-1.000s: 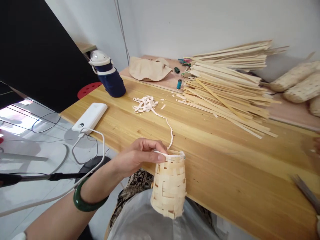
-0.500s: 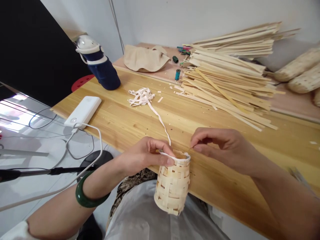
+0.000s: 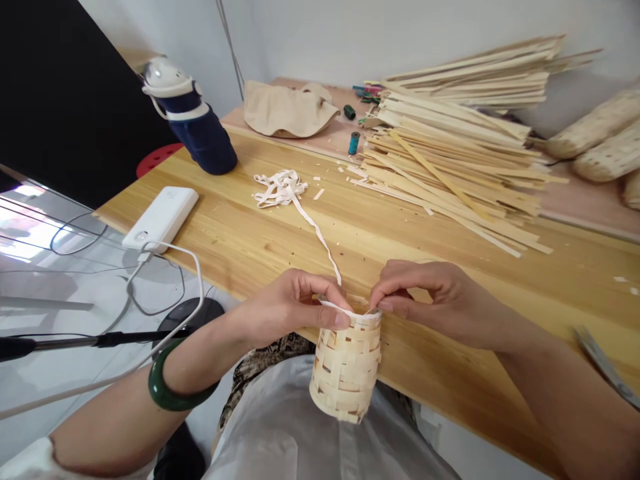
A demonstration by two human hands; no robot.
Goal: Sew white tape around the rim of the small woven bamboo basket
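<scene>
A small basket (image 3: 345, 367) woven of pale flat strips hangs over the table's front edge, above my lap. My left hand (image 3: 295, 303) pinches its rim, thumb outside and fingers reaching inside. White fabric tape (image 3: 320, 235) edges that rim and trails back to a loose heap on the table. At the rim's right side my right hand (image 3: 420, 297) is closed in a pinch on a thin needle-like thing, too fine to make out clearly. The fingertips are right beside the tape-covered edge.
Bundles of flat strips (image 3: 460, 160) lie at the back right, near two thread spools (image 3: 354, 143). A blue-covered bottle (image 3: 200, 130) and a white power bank (image 3: 163, 219) with a cable stand left. Scissors (image 3: 607, 367) lie by my right forearm. Woven pieces (image 3: 607, 153) rest far right.
My right hand has moved left and is now at the basket's rim. My left hand keeps its pinch on the rim. The view has shifted slightly.
</scene>
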